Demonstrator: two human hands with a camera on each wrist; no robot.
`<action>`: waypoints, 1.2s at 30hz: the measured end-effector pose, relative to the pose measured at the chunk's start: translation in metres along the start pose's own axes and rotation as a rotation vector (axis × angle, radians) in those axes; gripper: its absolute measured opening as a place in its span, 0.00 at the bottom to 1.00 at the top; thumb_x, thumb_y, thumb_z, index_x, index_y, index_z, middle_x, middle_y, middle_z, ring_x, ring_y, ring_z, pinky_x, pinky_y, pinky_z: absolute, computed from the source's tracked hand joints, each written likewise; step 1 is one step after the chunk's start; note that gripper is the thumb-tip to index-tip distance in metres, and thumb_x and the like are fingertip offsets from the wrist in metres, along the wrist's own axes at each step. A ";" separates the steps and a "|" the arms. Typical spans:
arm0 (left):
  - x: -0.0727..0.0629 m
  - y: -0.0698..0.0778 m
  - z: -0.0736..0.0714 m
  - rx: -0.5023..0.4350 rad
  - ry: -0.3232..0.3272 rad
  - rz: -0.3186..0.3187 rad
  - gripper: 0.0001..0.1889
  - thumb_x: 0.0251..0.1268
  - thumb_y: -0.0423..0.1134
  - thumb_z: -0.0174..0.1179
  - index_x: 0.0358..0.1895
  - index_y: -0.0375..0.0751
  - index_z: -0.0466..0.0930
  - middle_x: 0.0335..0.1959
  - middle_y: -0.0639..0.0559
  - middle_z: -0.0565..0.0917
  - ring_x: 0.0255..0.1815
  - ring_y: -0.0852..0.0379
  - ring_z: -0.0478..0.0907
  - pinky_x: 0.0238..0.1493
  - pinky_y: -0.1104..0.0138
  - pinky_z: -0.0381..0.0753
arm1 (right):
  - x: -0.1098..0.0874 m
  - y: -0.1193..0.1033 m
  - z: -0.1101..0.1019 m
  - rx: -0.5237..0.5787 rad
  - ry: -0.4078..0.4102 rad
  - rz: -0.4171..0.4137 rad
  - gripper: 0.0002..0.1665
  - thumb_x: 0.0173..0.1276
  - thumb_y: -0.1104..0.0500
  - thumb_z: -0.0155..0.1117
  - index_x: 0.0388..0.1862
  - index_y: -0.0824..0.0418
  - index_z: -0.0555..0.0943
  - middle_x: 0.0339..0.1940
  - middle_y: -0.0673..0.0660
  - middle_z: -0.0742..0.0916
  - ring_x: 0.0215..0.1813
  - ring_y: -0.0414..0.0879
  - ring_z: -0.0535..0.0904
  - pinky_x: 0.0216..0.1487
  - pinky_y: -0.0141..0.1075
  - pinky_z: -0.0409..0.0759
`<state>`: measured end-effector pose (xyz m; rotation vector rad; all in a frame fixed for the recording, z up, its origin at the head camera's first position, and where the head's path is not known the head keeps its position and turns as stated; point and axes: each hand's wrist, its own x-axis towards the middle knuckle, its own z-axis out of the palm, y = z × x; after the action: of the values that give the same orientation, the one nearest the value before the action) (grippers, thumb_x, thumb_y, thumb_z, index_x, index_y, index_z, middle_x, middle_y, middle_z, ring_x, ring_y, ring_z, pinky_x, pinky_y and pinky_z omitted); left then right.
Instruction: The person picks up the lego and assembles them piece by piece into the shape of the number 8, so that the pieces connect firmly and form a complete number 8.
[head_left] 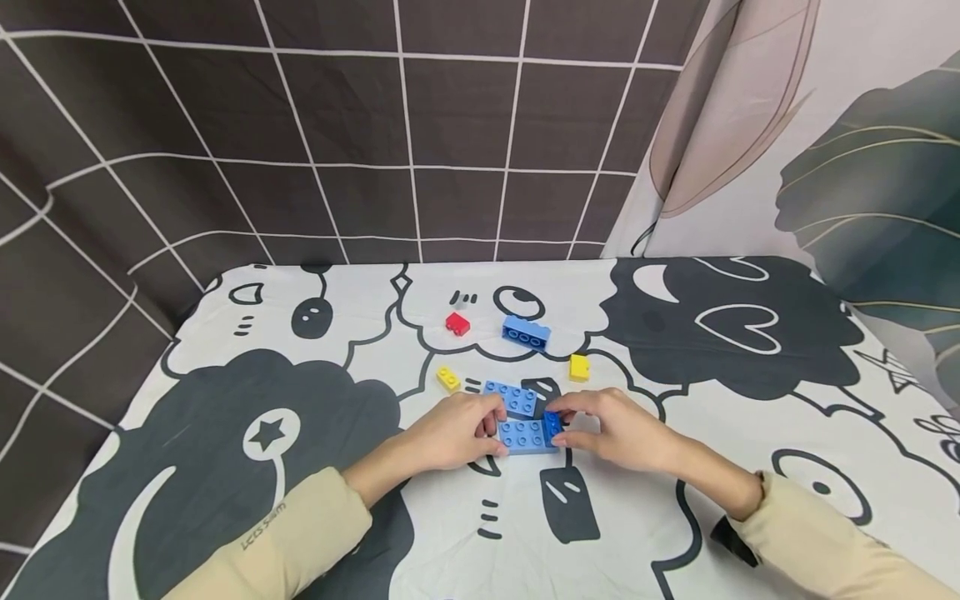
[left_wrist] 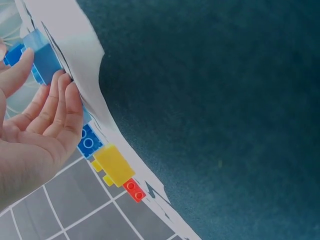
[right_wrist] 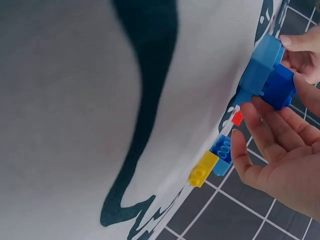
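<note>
A light blue building brick (head_left: 521,436) lies on the patterned cloth between the two hands. My left hand (head_left: 459,429) grips its left end, thumb at the near side and fingers at the far side. On its right end sits a small dark blue brick (head_left: 552,427), pinched between the thumb and fingers of my right hand (head_left: 621,429). The dark blue brick (right_wrist: 278,86) stands on the studded side of the light blue brick (right_wrist: 261,65) in the right wrist view. A second light blue brick (head_left: 512,398) lies just behind, close to the left fingertips.
Farther back, a blue brick (head_left: 526,333) lies on its side, its hollow underside showing. A red brick (head_left: 457,324) is left of it. One yellow brick (head_left: 448,379) lies behind the left hand, another yellow brick (head_left: 579,367) behind the right. A dark grid-patterned curtain (head_left: 337,125) hangs beyond.
</note>
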<state>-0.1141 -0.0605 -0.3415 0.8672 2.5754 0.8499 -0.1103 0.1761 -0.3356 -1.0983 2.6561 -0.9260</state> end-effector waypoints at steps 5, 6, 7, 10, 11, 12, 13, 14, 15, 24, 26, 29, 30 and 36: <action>0.000 -0.001 0.001 0.004 0.005 0.002 0.14 0.51 0.39 0.68 0.37 0.40 0.74 0.24 0.57 0.74 0.25 0.62 0.70 0.29 0.73 0.70 | 0.003 0.000 -0.001 0.020 -0.017 0.015 0.17 0.55 0.60 0.69 0.43 0.66 0.81 0.35 0.50 0.84 0.38 0.43 0.78 0.40 0.41 0.76; 0.000 -0.001 0.001 0.005 0.005 0.002 0.14 0.51 0.39 0.68 0.37 0.40 0.74 0.24 0.57 0.74 0.25 0.62 0.70 0.29 0.72 0.70 | 0.003 0.001 -0.002 0.024 -0.022 0.021 0.17 0.55 0.60 0.69 0.43 0.66 0.81 0.35 0.50 0.84 0.38 0.43 0.78 0.40 0.40 0.76; 0.000 -0.001 0.001 0.004 0.005 0.002 0.14 0.51 0.39 0.68 0.37 0.40 0.74 0.24 0.57 0.74 0.25 0.62 0.70 0.29 0.72 0.70 | 0.003 0.001 -0.002 0.027 -0.028 0.026 0.17 0.55 0.60 0.69 0.43 0.66 0.81 0.35 0.50 0.84 0.38 0.43 0.78 0.39 0.40 0.75; 0.001 -0.002 0.001 0.004 0.004 0.000 0.14 0.51 0.39 0.68 0.37 0.40 0.74 0.23 0.57 0.74 0.25 0.62 0.70 0.29 0.72 0.70 | 0.004 0.002 -0.003 0.029 -0.036 0.038 0.17 0.54 0.59 0.69 0.42 0.66 0.82 0.35 0.49 0.85 0.37 0.43 0.78 0.38 0.38 0.75; 0.001 -0.002 0.001 0.004 0.004 0.000 0.14 0.51 0.39 0.68 0.37 0.40 0.74 0.23 0.57 0.74 0.25 0.62 0.70 0.29 0.72 0.70 | 0.004 0.003 -0.003 0.031 -0.036 0.037 0.17 0.54 0.59 0.70 0.42 0.66 0.82 0.35 0.49 0.85 0.37 0.43 0.78 0.38 0.38 0.75; 0.001 -0.002 0.001 0.003 0.003 0.000 0.14 0.51 0.39 0.68 0.37 0.40 0.74 0.23 0.57 0.74 0.25 0.62 0.70 0.29 0.72 0.70 | 0.005 0.003 -0.003 0.032 -0.035 0.031 0.17 0.54 0.59 0.70 0.42 0.66 0.82 0.35 0.49 0.85 0.37 0.43 0.78 0.38 0.38 0.75; 0.001 -0.002 0.001 0.002 0.003 0.000 0.14 0.51 0.39 0.68 0.37 0.40 0.74 0.24 0.57 0.74 0.25 0.62 0.70 0.29 0.72 0.70 | 0.005 0.003 -0.003 0.031 -0.034 0.023 0.17 0.54 0.60 0.70 0.42 0.66 0.82 0.35 0.49 0.84 0.37 0.42 0.78 0.38 0.38 0.75; 0.001 -0.002 0.001 0.003 0.003 0.000 0.14 0.51 0.39 0.68 0.37 0.40 0.74 0.24 0.57 0.74 0.25 0.62 0.70 0.29 0.72 0.70 | 0.006 0.003 -0.003 0.029 -0.034 0.014 0.16 0.54 0.60 0.70 0.41 0.66 0.82 0.35 0.49 0.84 0.37 0.42 0.78 0.39 0.38 0.75; 0.001 -0.002 0.001 0.002 0.002 0.001 0.14 0.51 0.39 0.68 0.37 0.40 0.74 0.24 0.57 0.74 0.25 0.62 0.70 0.29 0.72 0.70 | 0.006 0.003 -0.003 0.028 -0.037 0.006 0.16 0.54 0.60 0.70 0.41 0.66 0.82 0.34 0.49 0.84 0.37 0.42 0.78 0.39 0.38 0.75; 0.000 -0.005 -0.008 -0.004 0.015 0.020 0.13 0.53 0.40 0.66 0.39 0.40 0.75 0.27 0.56 0.77 0.28 0.61 0.72 0.32 0.71 0.72 | 0.007 0.004 -0.003 0.039 -0.048 0.000 0.15 0.53 0.60 0.70 0.40 0.64 0.82 0.37 0.50 0.85 0.37 0.41 0.79 0.40 0.39 0.76; 0.000 -0.007 -0.015 -0.007 0.064 0.017 0.13 0.53 0.40 0.66 0.39 0.40 0.76 0.28 0.55 0.78 0.29 0.61 0.73 0.33 0.70 0.72 | 0.007 0.005 -0.003 0.040 -0.050 0.002 0.15 0.53 0.60 0.70 0.40 0.64 0.82 0.36 0.50 0.84 0.36 0.40 0.79 0.38 0.38 0.75; 0.000 -0.011 -0.026 -0.002 0.153 0.001 0.13 0.51 0.39 0.67 0.38 0.38 0.76 0.28 0.54 0.79 0.29 0.60 0.73 0.33 0.69 0.72 | 0.006 0.006 -0.003 0.039 -0.048 0.004 0.15 0.53 0.60 0.71 0.40 0.63 0.82 0.35 0.48 0.84 0.34 0.39 0.78 0.36 0.36 0.74; 0.000 -0.012 -0.029 0.002 0.181 -0.016 0.14 0.51 0.39 0.68 0.38 0.38 0.77 0.29 0.53 0.79 0.29 0.59 0.73 0.33 0.69 0.72 | 0.006 0.007 -0.003 0.041 -0.046 0.005 0.15 0.52 0.60 0.71 0.39 0.63 0.82 0.34 0.48 0.84 0.34 0.38 0.77 0.35 0.36 0.74; 0.001 -0.026 -0.043 0.013 0.270 -0.161 0.19 0.48 0.39 0.70 0.43 0.37 0.76 0.35 0.47 0.78 0.36 0.53 0.74 0.36 0.64 0.73 | 0.006 0.008 -0.003 0.064 -0.046 0.013 0.15 0.52 0.60 0.71 0.39 0.64 0.82 0.32 0.46 0.83 0.33 0.36 0.76 0.35 0.34 0.74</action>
<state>-0.1449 -0.0955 -0.3242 0.5712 2.8368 0.9604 -0.1201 0.1777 -0.3371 -1.0744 2.5751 -0.9645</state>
